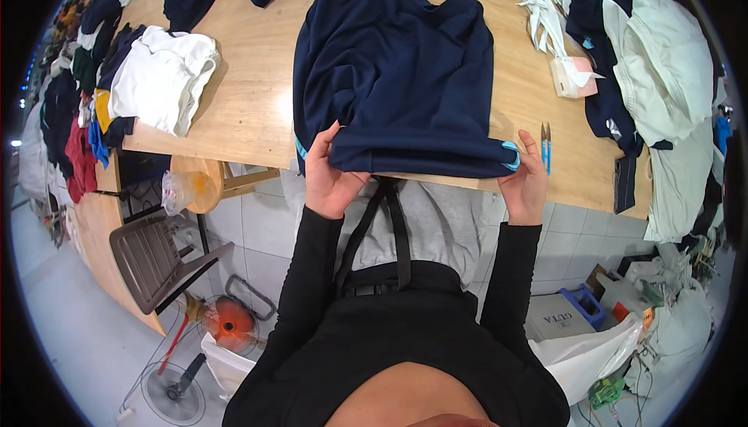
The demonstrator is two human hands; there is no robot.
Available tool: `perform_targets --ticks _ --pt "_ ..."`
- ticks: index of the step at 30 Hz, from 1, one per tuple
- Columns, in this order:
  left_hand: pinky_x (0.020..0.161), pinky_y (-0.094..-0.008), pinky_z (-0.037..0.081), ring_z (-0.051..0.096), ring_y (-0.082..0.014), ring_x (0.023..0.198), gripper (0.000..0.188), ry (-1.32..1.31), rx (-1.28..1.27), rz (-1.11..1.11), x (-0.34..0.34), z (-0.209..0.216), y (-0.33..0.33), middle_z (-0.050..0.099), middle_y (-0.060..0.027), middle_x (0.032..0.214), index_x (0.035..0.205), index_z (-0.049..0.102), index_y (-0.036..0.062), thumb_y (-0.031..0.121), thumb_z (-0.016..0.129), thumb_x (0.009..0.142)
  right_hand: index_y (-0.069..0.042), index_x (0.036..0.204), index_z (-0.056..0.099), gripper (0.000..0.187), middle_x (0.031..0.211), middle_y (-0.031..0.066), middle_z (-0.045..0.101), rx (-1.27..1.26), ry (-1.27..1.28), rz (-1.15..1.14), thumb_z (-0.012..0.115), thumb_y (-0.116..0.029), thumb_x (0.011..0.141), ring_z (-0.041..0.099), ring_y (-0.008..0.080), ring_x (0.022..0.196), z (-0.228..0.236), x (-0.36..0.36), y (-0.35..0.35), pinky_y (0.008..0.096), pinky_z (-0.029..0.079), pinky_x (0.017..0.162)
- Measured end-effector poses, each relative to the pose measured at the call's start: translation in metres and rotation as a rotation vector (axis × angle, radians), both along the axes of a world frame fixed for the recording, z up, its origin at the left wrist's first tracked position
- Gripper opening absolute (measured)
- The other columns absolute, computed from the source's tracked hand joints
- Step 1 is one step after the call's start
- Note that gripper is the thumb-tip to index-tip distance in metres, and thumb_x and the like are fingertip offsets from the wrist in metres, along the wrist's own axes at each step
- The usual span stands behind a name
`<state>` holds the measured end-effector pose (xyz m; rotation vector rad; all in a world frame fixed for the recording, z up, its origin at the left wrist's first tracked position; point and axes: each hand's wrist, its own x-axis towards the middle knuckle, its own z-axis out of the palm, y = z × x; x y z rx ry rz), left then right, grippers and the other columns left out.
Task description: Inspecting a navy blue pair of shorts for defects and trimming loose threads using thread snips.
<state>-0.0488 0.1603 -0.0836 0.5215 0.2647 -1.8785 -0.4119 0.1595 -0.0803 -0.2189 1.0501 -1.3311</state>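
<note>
A folded navy garment [397, 76] with light-blue trim lies on the wooden table [249, 100], its near edge at the table's front. My left hand [329, 174] grips the garment's near left corner, thumb on top. My right hand [526, 181] holds the near right corner by the light-blue trim. Small blue thread snips [546, 146] lie on the wood just right of my right hand.
A folded white garment [164, 76] rests at the left of the table, more dark clothes at the back. Pale green garments [662, 76] and white strips [545, 14] pile at the right. A stool [202, 181], a grey chair [152, 259], fans and boxes stand below.
</note>
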Motion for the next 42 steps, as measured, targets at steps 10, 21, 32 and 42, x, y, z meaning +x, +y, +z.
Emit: perform_targets --ticks 10,21,32,42 --pt "0.101 -0.0418 0.06 0.077 -0.0251 0.104 0.022 -0.324 0.067 -0.072 -0.009 -0.017 0.014 0.082 -0.0093 0.11 0.108 0.079 0.008 0.026 0.066 0.106 -0.005 0.147 0.05 0.043 0.089 0.0061 0.059 -0.366 -0.386 0.14 0.062 -0.006 0.105 0.066 0.0204 0.094 -0.075 -0.021 -0.006 0.0403 0.056 0.094" --pt "0.132 -0.0561 0.029 0.039 -0.0418 0.16 0.073 0.076 -0.378 -0.019 -0.034 0.0 0.007 0.043 -0.0245 0.17 0.17 0.033 0.0055 0.045 0.051 0.111 -0.008 0.168 0.032 0.068 0.152 0.0243 0.06 -0.289 -0.363 0.126 0.06 -0.01 0.106 0.056 0.0379 0.146 -0.062 -0.012 -0.014 0.062 0.038 0.126" --pt "0.134 -0.0607 0.022 0.028 -0.0452 0.164 0.096 -0.032 -0.356 -0.063 -0.043 0.013 0.004 0.026 -0.0281 0.177 0.175 0.013 0.0099 0.056 0.059 0.105 -0.009 0.17 0.027 0.071 0.156 0.0268 0.054 -0.288 -0.351 0.103 0.059 -0.013 0.107 0.049 0.0394 0.151 -0.061 -0.008 -0.018 0.0597 0.034 0.128" --pt "0.13 -0.0608 0.03 0.037 -0.0409 0.161 0.095 -0.054 -0.345 -0.079 -0.044 0.007 0.007 0.032 -0.022 0.176 0.175 0.016 0.0126 0.056 0.06 0.103 -0.01 0.17 0.027 0.069 0.156 0.0269 0.054 -0.299 -0.353 0.119 0.058 -0.014 0.108 0.049 0.0395 0.151 -0.061 -0.01 -0.019 0.0593 0.035 0.127"
